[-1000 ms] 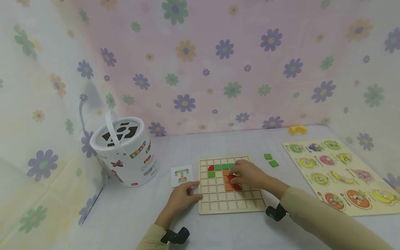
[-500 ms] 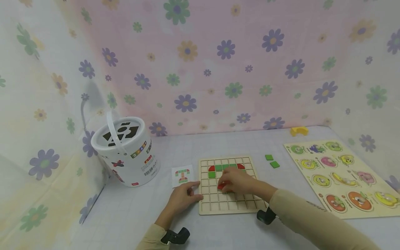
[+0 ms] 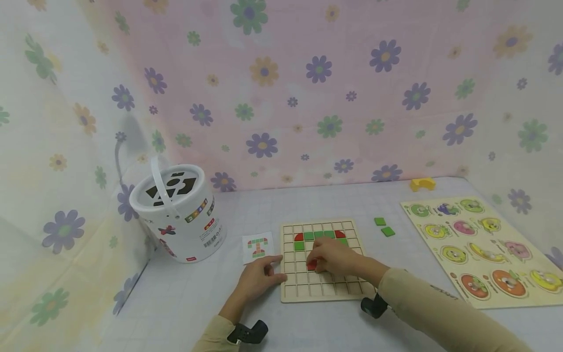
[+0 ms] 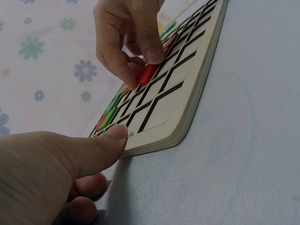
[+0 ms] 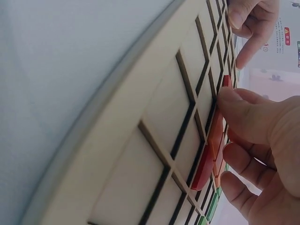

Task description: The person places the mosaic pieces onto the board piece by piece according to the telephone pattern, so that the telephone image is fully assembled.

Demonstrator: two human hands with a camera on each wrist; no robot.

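Observation:
My left hand (image 3: 259, 277) rests at the left edge of a wooden grid board (image 3: 292, 292); its thumb and a finger touch the edge, spread apart. In the left wrist view the thumb tip lies over the board's corner. My right hand (image 3: 336, 256) pinches a red tile (image 4: 146, 75) low over the grid, left of the orange tiles (image 5: 215, 133). Another red tile with a curved edge (image 5: 203, 169) lies in the grid on the orange tiles' other side. Green tiles (image 3: 309, 236) with red corner tiles (image 3: 299, 237) form a row higher up. My right hand hides part of the pattern.
A pattern card (image 3: 258, 248) lies left of the board. Two green tiles (image 3: 387, 231) lie to its right. A white bucket (image 3: 180, 234) stands at left, a fruit puzzle board (image 3: 506, 302) lies at right, and a yellow block (image 3: 422, 184) is at the back.
My right hand has moved left and slightly down over the board, carrying the red tile to the left of the orange column. The left hand has stayed at the edge.

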